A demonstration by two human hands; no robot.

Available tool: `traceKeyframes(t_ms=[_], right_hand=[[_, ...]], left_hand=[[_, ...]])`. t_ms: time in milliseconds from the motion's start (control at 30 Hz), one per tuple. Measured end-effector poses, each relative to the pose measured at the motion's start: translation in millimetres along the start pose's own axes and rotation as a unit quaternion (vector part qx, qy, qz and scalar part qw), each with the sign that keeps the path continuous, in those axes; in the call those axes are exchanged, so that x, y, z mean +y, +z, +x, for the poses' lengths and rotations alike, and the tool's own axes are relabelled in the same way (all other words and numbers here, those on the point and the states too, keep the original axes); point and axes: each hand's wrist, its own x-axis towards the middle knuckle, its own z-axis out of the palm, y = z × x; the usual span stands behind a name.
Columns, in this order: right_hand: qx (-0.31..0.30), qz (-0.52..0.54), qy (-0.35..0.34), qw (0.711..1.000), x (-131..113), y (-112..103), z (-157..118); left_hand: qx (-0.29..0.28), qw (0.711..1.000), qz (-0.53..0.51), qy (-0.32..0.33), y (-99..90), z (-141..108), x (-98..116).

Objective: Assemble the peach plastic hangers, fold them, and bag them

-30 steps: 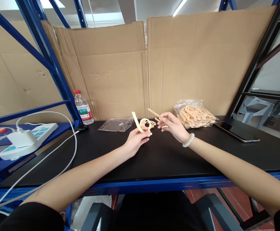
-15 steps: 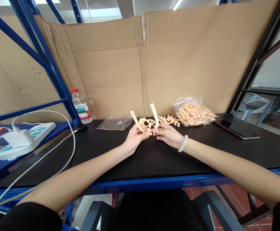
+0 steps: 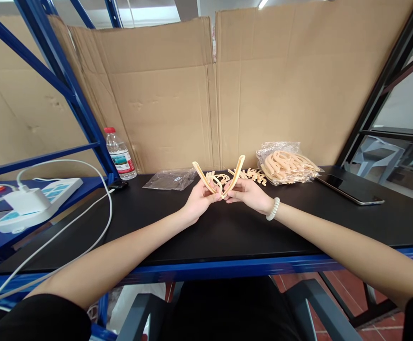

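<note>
My left hand (image 3: 199,199) is closed on a curved, pale wood-coloured strip (image 3: 202,176) that slants up to the left. In my right hand (image 3: 249,194) is a similar pale strip (image 3: 238,171), slanting up to the right. Their lower ends come together between my fingertips, forming a V; whether they are joined there I cannot tell. Both strips are held above the black tabletop (image 3: 199,241). Behind them lie several small curled pale pieces (image 3: 254,175), partly hidden by my hands and the strips.
A clear bag of pale curved pieces (image 3: 287,166) lies at the back right, beside a phone (image 3: 350,189). Back left are a flat clear plastic bag (image 3: 171,179) and a water bottle (image 3: 121,156). White cables loop from a power strip (image 3: 64,189). Cardboard (image 3: 163,104) stands behind.
The strip in my right hand has turned and now leans to the right, with its grooved side showing. My left hand has stayed nearly in place.
</note>
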Motion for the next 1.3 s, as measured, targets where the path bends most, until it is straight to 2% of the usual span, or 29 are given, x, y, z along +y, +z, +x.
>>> traceKeyframes(t_ms=[167, 333, 600, 833, 1067, 1300], right_hand=[[-0.024, -0.025, -0.021, 0.999, -4.7, 1.1, -0.9], [-0.023, -0.044, -0.033, 0.998, -5.3, 2.8, -1.5], [-0.020, -0.036, -0.015, 0.999, -2.8, 5.8, -4.9], [0.013, -0.027, -0.011, 0.999, 0.1, 11.5, -7.1], [0.077, 0.022, 0.017, 0.997, -1.4, 18.5, -9.1], [0.097, 0.061, 0.061, 0.992, -3.7, 22.3, -7.6]], left_hand=[[-0.001, 1.000, 0.019, -0.005, -0.2, -1.2, 0.3], [0.018, 1.000, 0.009, -0.003, 2.7, -5.3, -2.9], [0.035, 0.999, -0.030, -0.028, 6.7, -9.6, -4.2], [0.079, 0.996, 0.004, -0.030, 8.2, -11.2, -2.9], [0.079, 0.997, 0.003, -0.012, 7.6, -9.2, 1.2], [0.111, 0.992, -0.019, -0.066, 6.0, -8.1, 3.0]])
